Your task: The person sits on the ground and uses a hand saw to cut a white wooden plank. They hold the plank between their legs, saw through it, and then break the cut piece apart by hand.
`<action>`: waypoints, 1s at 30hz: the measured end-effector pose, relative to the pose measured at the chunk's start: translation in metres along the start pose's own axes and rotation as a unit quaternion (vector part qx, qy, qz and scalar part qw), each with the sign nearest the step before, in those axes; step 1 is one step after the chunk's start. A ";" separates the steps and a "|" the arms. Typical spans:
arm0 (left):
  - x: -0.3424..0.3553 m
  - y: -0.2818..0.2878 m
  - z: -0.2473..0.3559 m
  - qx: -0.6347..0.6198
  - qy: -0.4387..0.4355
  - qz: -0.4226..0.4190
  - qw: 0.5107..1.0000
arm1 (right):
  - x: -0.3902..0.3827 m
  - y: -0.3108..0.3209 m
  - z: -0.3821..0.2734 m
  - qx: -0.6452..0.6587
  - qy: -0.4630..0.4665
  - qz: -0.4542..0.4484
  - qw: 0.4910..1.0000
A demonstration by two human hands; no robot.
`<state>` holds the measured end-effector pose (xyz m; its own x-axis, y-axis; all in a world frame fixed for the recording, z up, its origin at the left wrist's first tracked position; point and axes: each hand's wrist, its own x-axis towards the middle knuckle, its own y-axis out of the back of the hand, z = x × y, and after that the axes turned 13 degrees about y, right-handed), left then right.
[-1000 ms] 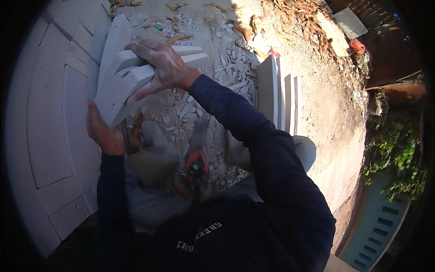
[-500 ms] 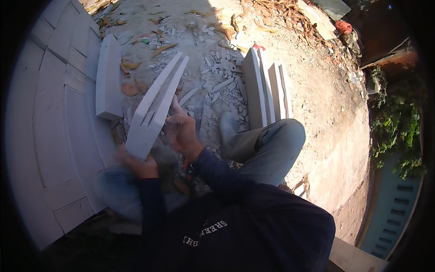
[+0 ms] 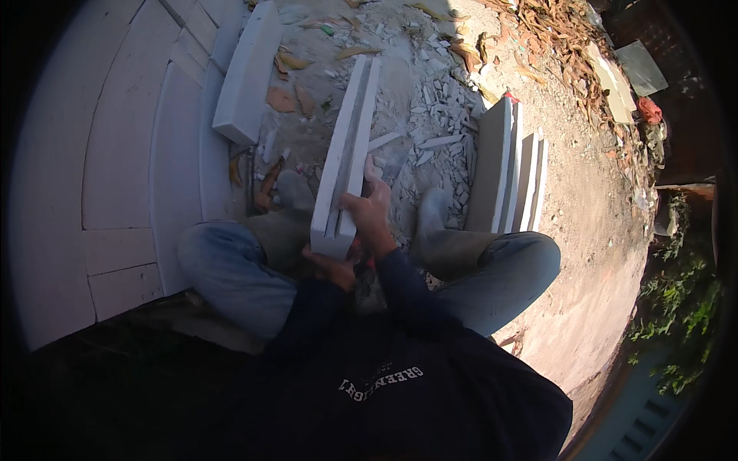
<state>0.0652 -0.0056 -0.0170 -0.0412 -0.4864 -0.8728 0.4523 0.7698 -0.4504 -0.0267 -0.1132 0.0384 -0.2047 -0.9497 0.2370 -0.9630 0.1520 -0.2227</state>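
A long white block [image 3: 327, 184] with a deep groove along its upper face is held in front of me between my knees, one end toward me and the other pointing away. My left hand [image 3: 332, 267] cups its near end from below, with some fingers hidden under it. My right hand [image 3: 372, 209] grips the right side, thumb near the groove's edge and the other fingers partly out of sight behind the block.
At left stands a stack of white blocks [image 3: 115, 177], with one separate block [image 3: 247, 73] beyond it. More white slabs [image 3: 496, 165] stand on edge beyond my right knee. White chips [image 3: 442, 115] and dry leaves [image 3: 538, 31] litter the ground.
My hands have turned the grooved block from a rightward slant to nearly straight ahead. The view has shifted left, and my right hand now sits more firmly along the block's side.
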 end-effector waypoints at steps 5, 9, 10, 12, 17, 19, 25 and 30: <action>-0.005 0.000 -0.006 0.083 0.025 -0.026 0.996 | 0.007 0.003 -0.022 -0.018 -0.073 -0.025 0.997; 0.059 0.042 -0.008 -0.026 0.097 -0.099 0.990 | -0.008 -0.005 0.017 0.025 -0.014 -0.017 0.999; 0.069 0.046 -0.007 -0.028 0.109 -0.100 0.989 | -0.011 -0.004 0.016 0.017 -0.040 -0.017 0.999; 0.070 0.041 -0.005 0.036 0.088 -0.068 0.993 | -0.019 -0.001 0.011 0.003 -0.094 -0.014 0.996; 0.046 0.023 -0.011 0.016 0.148 0.001 0.989 | -0.039 0.021 0.058 -0.046 -0.085 -0.008 0.995; 0.043 0.026 -0.014 -0.024 0.140 -0.056 0.988 | -0.047 0.028 0.073 -0.050 -0.092 -0.022 0.994; 0.025 0.014 -0.010 0.009 0.129 0.086 0.988 | -0.050 0.040 0.073 -0.078 -0.053 -0.060 0.994; 0.040 0.008 0.010 0.362 -0.207 0.202 0.886 | -0.035 0.058 0.089 0.083 -0.127 0.007 0.988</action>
<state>0.0760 -0.0232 -0.0537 0.5162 -0.4572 -0.7242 0.8150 0.5220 0.2514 -0.0593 -0.0952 -0.0670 -0.1468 -0.9891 -0.0071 -0.9144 0.1384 -0.3804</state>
